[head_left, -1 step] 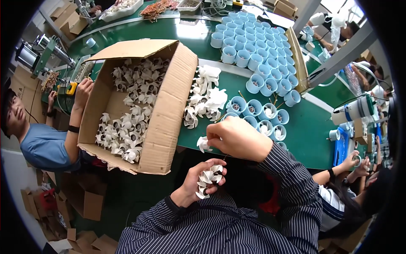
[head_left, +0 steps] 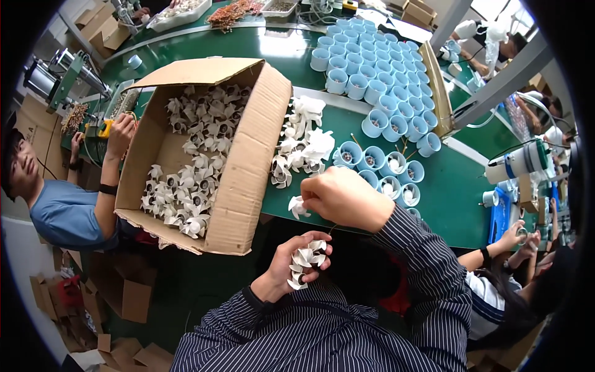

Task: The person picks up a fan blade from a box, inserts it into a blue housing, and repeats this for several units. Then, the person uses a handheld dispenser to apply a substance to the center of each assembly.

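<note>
Cupping several white bladed pieces [head_left: 307, 257], the left hand [head_left: 277, 269] sits nearest the body, its fingers curled round them and the palm turned up. Its place and hold look unchanged from the earlier frame. A thin wire [head_left: 333, 230] stands just beside its fingertips; what it joins is unclear.

Beyond it and to its right, the right hand [head_left: 350, 196] hangs over the near edge of the green table [head_left: 446, 214], knuckles up, with its fingers bent and drawn close together. It has shifted very slightly leftward and away from the body since the earlier frame. A single white piece [head_left: 298, 208] shows at its fingertips, on their left, and has moved up slightly too; whether the fingers pinch it, I cannot tell.

Left of both hands stands an open cardboard box [head_left: 238, 180], holding many more such pieces in two clusters. Between the box and the cups, beyond the right hand, lies a loose white pile [head_left: 304, 146]. Past the right hand's knuckles, light-blue cups [head_left: 375, 127] spread away in close rows; a few near ones hold something white. Box, pile and cups all appear a touch farther right, their arrangement unchanged. Farther left, past the box, a co-worker in a blue shirt [head_left: 68, 214] raises one hand beside it.
</note>
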### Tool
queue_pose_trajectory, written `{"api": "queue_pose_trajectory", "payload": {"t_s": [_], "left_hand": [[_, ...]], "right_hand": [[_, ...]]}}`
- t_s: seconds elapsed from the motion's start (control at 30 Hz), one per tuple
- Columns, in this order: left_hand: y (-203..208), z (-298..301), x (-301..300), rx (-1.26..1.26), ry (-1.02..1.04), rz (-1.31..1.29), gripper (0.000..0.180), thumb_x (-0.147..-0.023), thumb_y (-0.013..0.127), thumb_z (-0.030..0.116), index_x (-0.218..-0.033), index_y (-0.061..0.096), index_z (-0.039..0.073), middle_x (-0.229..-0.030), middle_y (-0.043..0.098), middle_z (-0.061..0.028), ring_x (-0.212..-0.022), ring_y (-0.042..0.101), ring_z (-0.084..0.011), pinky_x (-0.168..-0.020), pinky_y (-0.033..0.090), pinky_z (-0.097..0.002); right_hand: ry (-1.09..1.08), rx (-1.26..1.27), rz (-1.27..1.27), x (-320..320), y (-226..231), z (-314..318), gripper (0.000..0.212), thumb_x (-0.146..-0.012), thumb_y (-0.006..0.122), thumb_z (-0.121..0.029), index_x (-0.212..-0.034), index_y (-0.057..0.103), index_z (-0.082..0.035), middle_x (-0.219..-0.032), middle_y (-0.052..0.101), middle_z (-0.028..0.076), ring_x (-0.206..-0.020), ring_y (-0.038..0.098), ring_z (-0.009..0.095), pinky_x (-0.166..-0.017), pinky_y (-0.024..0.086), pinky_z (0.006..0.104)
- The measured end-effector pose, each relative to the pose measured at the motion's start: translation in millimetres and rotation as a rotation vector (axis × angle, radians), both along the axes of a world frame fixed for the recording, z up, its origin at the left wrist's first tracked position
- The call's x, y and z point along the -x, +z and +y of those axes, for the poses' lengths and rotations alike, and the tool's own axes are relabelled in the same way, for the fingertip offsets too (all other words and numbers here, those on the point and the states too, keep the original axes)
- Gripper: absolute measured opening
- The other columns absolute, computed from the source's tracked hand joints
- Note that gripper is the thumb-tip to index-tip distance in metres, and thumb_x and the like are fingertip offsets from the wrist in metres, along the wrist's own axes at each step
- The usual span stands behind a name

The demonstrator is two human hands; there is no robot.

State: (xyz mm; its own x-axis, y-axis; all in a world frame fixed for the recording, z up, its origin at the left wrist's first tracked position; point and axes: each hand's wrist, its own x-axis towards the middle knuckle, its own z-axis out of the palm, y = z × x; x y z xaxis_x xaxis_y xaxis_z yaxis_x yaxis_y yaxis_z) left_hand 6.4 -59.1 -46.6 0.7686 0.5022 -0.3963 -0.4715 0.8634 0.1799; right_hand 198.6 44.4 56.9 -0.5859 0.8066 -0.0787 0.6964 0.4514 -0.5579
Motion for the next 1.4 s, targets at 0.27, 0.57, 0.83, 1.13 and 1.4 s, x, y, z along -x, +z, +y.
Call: {"api": "queue_pose_trajectory", "payload": {"t_s": [0.27, 0.57, 0.83, 1.13, 1.4], "left_hand": [[5, 12, 1, -0.079, 0.036, 0.025, 0.05, -0.101, 0.053, 0.033, -0.136, 0.051, -0.003, -0.114, 0.06, -0.0183, -0.086, 0.062, -0.0257, -0.041, 0.046, -0.0259], [18, 20, -12, -0.159, -0.057, -0.047, 0.057, -0.099, 0.055, 0.034, -0.14, 0.047, -0.004, -0.113, 0.059, -0.0184, -0.085, 0.065, -0.0254, -0.04, 0.048, -0.0244], [36, 19, -32, -0.27, -0.164, 0.051, 0.073, -0.098, 0.055, 0.032, -0.16, 0.034, -0.001, -0.106, 0.064, -0.0146, -0.074, 0.065, -0.016, -0.045, 0.048, -0.0234], [55, 12, -38, -0.476, -0.276, 0.211, 0.086, -0.094, 0.058, 0.037, -0.165, 0.027, 0.001, -0.101, 0.064, -0.016, -0.065, 0.062, -0.0138, -0.045, 0.047, -0.023], [54, 11, -40, -0.384, -0.181, 0.167, 0.08, -0.092, 0.059, 0.039, -0.155, 0.038, -0.005, -0.113, 0.061, -0.0213, -0.07, 0.063, -0.0175, -0.044, 0.049, -0.0226]], "right_hand": [[-0.16, -0.285, 0.066, 2, -26, 12, 0.011, -0.093, 0.068, -0.013, -0.097, 0.072, -0.003, -0.089, 0.072, 0.016, -0.085, 0.071, 0.036, -0.074, 0.056, 0.0481], [-0.214, -0.064, 0.182, -45, 21, -81, 0.015, -0.09, 0.076, -0.012, -0.102, 0.072, -0.004, -0.091, 0.071, 0.011, -0.081, 0.07, 0.032, -0.069, 0.055, 0.0423], [-0.345, -0.11, 0.26, -48, -4, -127, 0.018, -0.084, 0.082, -0.011, -0.099, 0.073, -0.005, -0.088, 0.069, 0.008, -0.077, 0.07, 0.027, -0.065, 0.055, 0.0374], [-0.294, -0.388, 0.152, -54, -8, -141, 0.023, -0.074, 0.085, -0.006, -0.094, 0.074, -0.006, -0.087, 0.07, 0.005, -0.073, 0.068, 0.022, -0.064, 0.054, 0.0342], [-0.282, -0.63, 0.32, -75, -13, -147, 0.03, -0.069, 0.085, 0.004, -0.097, 0.074, -0.001, -0.089, 0.074, 0.011, -0.074, 0.071, 0.024, -0.063, 0.054, 0.0328]]}}
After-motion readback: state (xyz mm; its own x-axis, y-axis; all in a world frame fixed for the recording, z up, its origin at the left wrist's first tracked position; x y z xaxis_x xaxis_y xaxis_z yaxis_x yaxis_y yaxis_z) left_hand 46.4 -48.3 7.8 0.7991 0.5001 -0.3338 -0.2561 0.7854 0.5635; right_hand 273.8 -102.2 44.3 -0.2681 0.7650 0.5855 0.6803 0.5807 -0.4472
